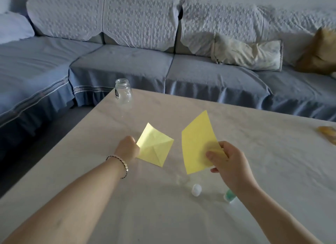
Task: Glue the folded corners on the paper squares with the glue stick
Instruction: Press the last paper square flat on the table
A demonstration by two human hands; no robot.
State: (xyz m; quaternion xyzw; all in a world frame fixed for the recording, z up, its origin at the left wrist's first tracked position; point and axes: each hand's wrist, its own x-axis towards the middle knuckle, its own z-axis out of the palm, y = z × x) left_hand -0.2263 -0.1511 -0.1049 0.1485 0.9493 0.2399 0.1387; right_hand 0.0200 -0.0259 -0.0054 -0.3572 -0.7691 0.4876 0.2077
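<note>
My left hand [127, 148] holds a small yellow paper square [154, 145] by its left corner, just above the table; its corners are folded in to the middle, leaving diagonal creases. My right hand [231, 163] pinches a larger flat yellow paper sheet [197, 142] at its lower right corner and lifts it off the table. The glue stick [229, 196], with a green tip, lies on the table under my right wrist, partly hidden. Its white cap [196, 189] stands just left of it.
An empty clear glass jar [123, 92] stands near the far left corner of the pale marble table [263, 152]. A blurred yellowish object [327, 133] lies at the table's right edge. A blue-covered sofa [127, 62] with cushions runs behind and to the left.
</note>
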